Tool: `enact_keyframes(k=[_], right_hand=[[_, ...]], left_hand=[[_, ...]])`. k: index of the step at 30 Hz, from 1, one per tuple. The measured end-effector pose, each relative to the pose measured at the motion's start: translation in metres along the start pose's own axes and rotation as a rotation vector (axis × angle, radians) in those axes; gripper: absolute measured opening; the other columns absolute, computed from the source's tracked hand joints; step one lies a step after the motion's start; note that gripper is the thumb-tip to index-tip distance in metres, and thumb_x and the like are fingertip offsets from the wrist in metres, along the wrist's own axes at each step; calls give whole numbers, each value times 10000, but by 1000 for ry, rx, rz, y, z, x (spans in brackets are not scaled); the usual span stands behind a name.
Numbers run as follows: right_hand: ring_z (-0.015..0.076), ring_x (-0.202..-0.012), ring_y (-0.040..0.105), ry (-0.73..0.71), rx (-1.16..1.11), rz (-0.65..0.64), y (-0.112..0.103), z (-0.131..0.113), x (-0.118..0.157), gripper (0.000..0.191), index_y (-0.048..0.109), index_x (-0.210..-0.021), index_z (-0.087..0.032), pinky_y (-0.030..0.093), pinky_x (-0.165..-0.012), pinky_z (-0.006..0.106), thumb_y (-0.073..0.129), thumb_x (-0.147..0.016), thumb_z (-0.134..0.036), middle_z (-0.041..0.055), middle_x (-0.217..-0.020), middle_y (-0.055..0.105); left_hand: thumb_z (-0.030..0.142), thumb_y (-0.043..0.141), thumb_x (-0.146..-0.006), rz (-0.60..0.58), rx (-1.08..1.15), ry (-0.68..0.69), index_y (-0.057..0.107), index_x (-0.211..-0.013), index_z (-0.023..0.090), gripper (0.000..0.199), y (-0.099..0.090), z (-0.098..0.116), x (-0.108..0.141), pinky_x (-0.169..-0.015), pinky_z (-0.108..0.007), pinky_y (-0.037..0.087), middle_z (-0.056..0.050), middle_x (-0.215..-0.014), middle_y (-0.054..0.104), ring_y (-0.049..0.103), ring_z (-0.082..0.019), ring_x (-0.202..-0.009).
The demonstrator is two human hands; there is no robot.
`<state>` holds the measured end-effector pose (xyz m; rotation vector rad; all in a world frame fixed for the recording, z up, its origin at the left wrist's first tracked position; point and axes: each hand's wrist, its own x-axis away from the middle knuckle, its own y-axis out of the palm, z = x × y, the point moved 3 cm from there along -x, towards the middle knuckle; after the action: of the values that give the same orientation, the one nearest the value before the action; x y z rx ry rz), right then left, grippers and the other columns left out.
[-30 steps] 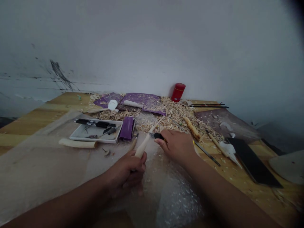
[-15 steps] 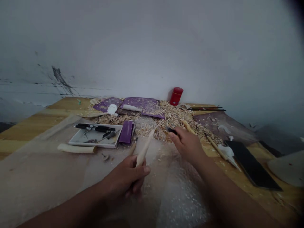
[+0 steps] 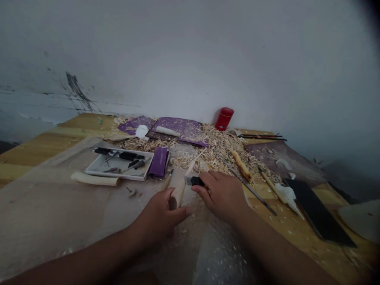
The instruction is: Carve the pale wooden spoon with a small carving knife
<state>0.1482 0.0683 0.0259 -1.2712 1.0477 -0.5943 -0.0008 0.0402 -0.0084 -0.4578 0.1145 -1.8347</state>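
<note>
My left hand [image 3: 163, 215] is wrapped round the lower end of a pale, tapering wooden piece [image 3: 179, 192], whose thin tip points away from me. In my right hand [image 3: 221, 192] is a black-handled knife [image 3: 196, 181]; its short blade lies against or just over the middle of the wood. Part of the handle is hidden by my fingers. Under both hands spreads clear plastic sheeting [image 3: 118, 221].
A white tray [image 3: 115, 175] of tools and a purple packet [image 3: 159, 162] lie left of centre. Behind are wood shavings [image 3: 219, 138] and a red tin [image 3: 225, 118]. A thin metal rod [image 3: 255, 192] and a dark slab [image 3: 317, 209] lie at right.
My right hand has come back toward me and left, bringing the knife from near the wood's tip to its middle. The thin metal rod at right now shows.
</note>
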Motion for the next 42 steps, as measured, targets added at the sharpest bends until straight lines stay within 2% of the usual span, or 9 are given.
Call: enact_keyframes(k=[4, 6, 9, 16, 22, 30, 36, 39, 42], right_hand=[[167, -536, 502, 434, 102, 39, -9, 60, -3, 424, 560, -789, -219, 218, -471, 244, 252, -823, -508, 41, -626, 588], [177, -555, 507, 574, 139, 147, -15, 88, 1, 437, 565, -815, -210, 214, -469, 246, 237, -828, -498, 55, -650, 595], [165, -566, 511, 496, 5, 172, -15, 95, 5, 422, 558, -837, -208, 232, -472, 235, 250, -827, -496, 32, -639, 587], [149, -666, 534, 73, -170, 9, -2, 17, 6, 382, 526, -826, -192, 285, -547, 228, 271, -837, -476, 22, -711, 585], [126, -591, 515, -96, -173, -126, 8, -1, 8, 421, 494, -729, -191, 256, -518, 224, 244, -832, -514, -1, -643, 562], [153, -628, 533, 4, -4, -57, 6, 9, -1, 433, 519, -774, -205, 219, -494, 232, 234, -828, -527, 19, -692, 591], [164, -542, 507, 519, 149, 45, -4, 86, -2, 454, 552, -809, -211, 195, -457, 237, 216, -829, -515, 41, -633, 586], [153, -553, 507, 464, 26, 57, -4, 85, 1, 446, 539, -797, -210, 221, -465, 230, 207, -835, -507, 21, -613, 570], [138, -580, 511, 250, -93, 5, -1, 48, 3, 411, 518, -778, -207, 237, -482, 221, 233, -836, -497, 8, -638, 570]], left_hand=[[279, 600, -627, -29, -86, -13, 508, -722, 139, 193, 6, 2, 7, -344, -148, 299, 66, -479, 424, 415, -68, -393], [301, 599, -633, -69, -84, -25, 503, -709, 138, 204, 8, 2, 8, -355, -147, 314, 65, -487, 423, 415, -65, -404], [398, 592, -636, -70, -8, -60, 454, -720, 148, 298, 5, 0, 4, -320, -165, 336, 87, -490, 364, 397, -58, -343], [393, 439, -775, -141, 272, -17, 423, -915, 151, 280, 4, -1, 1, -330, -154, 307, 94, -399, 403, 372, -59, -320], [361, 452, -775, -182, 269, 17, 431, -840, 158, 214, 3, -3, 1, -319, -156, 319, 93, -391, 405, 339, -50, -305], [325, 459, -764, -210, 495, -86, 413, -854, 184, 173, 9, -5, 0, -334, -204, 412, 121, -390, 308, 267, -47, -310], [339, 441, -776, -266, 402, -136, 403, -822, 176, 173, 14, 0, 13, -298, -157, 341, 110, -359, 383, 324, -45, -254], [339, 396, -800, -204, 399, -113, 386, -809, 175, 165, 9, 0, 9, -268, -130, 270, 87, -370, 449, 349, -46, -246], [301, 409, -796, -182, 422, -110, 376, -819, 178, 130, 6, 1, 2, -265, -113, 243, 63, -407, 507, 399, -52, -274]])
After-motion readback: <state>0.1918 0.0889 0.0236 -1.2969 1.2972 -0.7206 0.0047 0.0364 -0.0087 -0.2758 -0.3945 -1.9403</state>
